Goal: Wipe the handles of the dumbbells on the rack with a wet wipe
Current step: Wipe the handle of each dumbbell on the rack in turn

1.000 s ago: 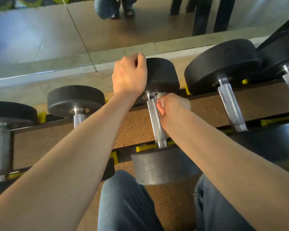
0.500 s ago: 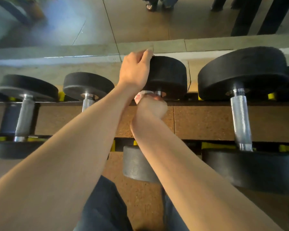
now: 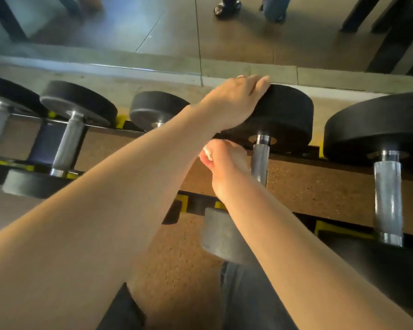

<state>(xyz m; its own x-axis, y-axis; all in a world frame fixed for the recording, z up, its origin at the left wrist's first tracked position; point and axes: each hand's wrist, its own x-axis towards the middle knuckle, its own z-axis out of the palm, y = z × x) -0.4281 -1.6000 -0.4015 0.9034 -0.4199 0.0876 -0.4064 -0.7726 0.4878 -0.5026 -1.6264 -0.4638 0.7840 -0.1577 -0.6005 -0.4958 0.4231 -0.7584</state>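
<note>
Left hand (image 3: 234, 101) laid over the far head (image 3: 286, 110) of the middle dumbbell, fingers curved over its top edge, steadying it; right hand (image 3: 221, 160) clenched round a white wipe (image 3: 206, 152), a corner showing at the knuckles.

Wipe sits just left of the handle (image 3: 260, 163), at about nine o'clock from it; whether it touches the steel, cannot tell.

Handle's long axis runs twelve to six, far head to near head (image 3: 222, 234), across the gap in the rack (image 3: 320, 186); the right hand is the nearer one, level with the handle's upper part; the right forearm hides the lower end.

Judgement: the wiping stroke must travel along that twelve-to-six line, with the wipe brought rightward onto the bar first.

Next dumbbell handle (image 3: 388, 198) lies at three o'clock, bare steel, well apart from either hand; two more handles at nine o'clock, one (image 3: 68, 144) clear, the other cut by the frame edge.

No containers in view; no wipe packet seen.

Which handles are already done, cannot tell.
</note>
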